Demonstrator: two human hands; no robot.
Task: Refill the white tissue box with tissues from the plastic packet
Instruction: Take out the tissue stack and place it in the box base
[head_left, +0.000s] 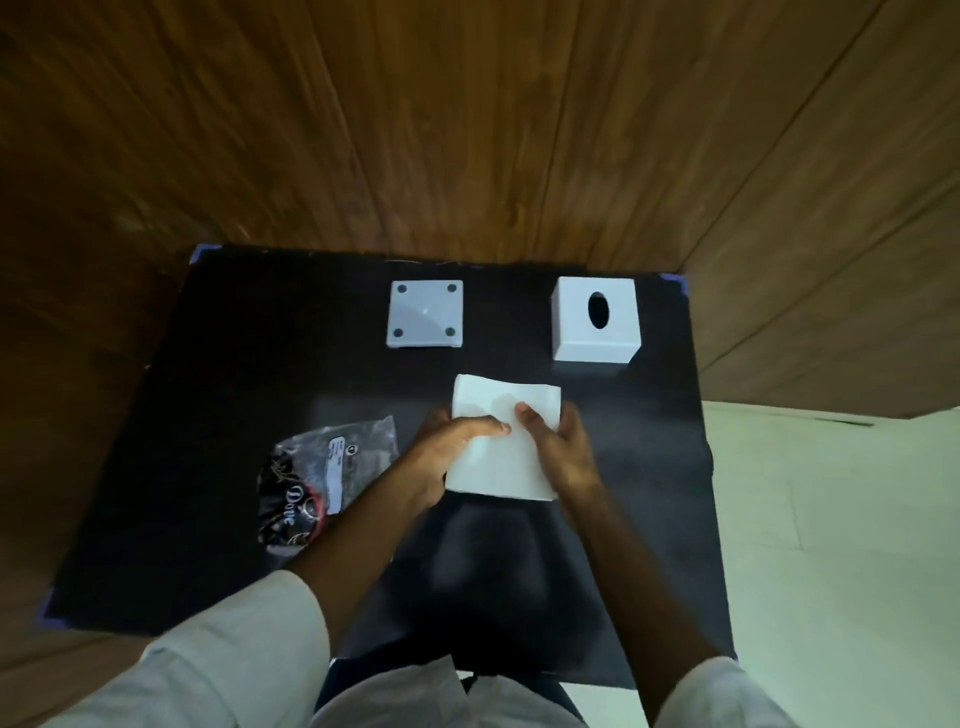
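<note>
Both hands, left hand (452, 452) and right hand (561, 452), grip the tissue stack (501, 441) between them, thumbs pressed on top. The white tissue box (595, 322) stands beyond, apart. Bare table (649, 467) lies to the right.

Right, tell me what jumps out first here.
The white tissue stack held in both hands, left hand and right hand, at the centre of the black mat. Behind it stand the box on the right and its base plate; the packet lies left.
</note>
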